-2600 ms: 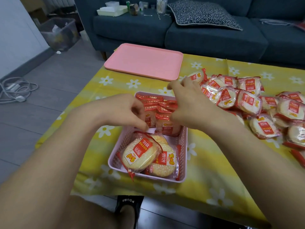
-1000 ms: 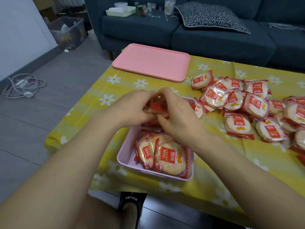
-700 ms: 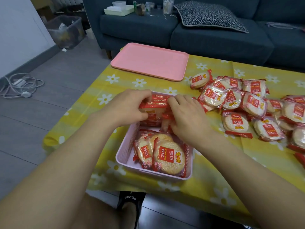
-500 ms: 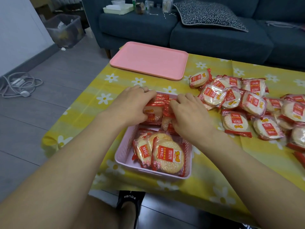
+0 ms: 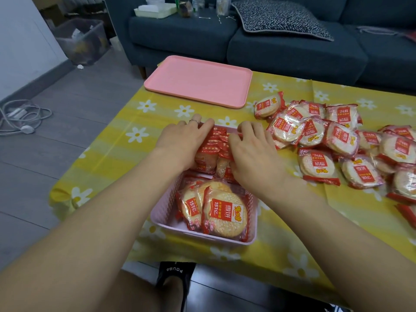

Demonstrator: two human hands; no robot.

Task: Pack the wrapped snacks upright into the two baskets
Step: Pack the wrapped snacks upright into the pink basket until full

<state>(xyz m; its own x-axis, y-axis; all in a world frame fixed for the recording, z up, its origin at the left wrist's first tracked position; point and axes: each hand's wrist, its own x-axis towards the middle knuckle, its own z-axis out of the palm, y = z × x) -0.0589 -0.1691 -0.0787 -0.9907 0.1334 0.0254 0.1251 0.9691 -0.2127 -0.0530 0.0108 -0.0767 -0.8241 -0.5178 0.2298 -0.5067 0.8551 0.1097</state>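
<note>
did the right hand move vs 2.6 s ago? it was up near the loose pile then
Yes. The right hand has come down and nearer, away from the pink tray, and now rests with the left hand on the upright snacks in the basket.
</note>
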